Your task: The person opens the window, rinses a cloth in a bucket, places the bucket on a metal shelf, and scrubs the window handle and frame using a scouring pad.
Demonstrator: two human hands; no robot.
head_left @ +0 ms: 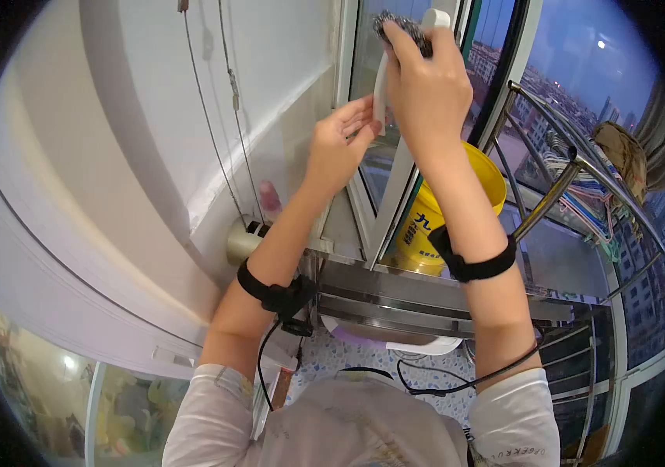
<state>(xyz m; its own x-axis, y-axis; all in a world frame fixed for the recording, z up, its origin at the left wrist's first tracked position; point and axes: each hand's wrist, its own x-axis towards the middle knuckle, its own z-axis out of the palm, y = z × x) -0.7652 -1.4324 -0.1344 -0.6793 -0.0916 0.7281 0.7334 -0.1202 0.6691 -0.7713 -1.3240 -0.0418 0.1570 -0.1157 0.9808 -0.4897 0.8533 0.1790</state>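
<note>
Fingers of the right hand: steel wool is held high by the window, beside the white handle | left hand: thumb parted from curled fingers at handle's low end

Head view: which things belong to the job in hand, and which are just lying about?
In use, apparently:
silvery wire scourer, in the right hand
curved white bar, at the left hand

Lying about, probably:
yellow plastic bucket with blue lettering
thin multicoloured hangers
crumpled brown cloth
</note>
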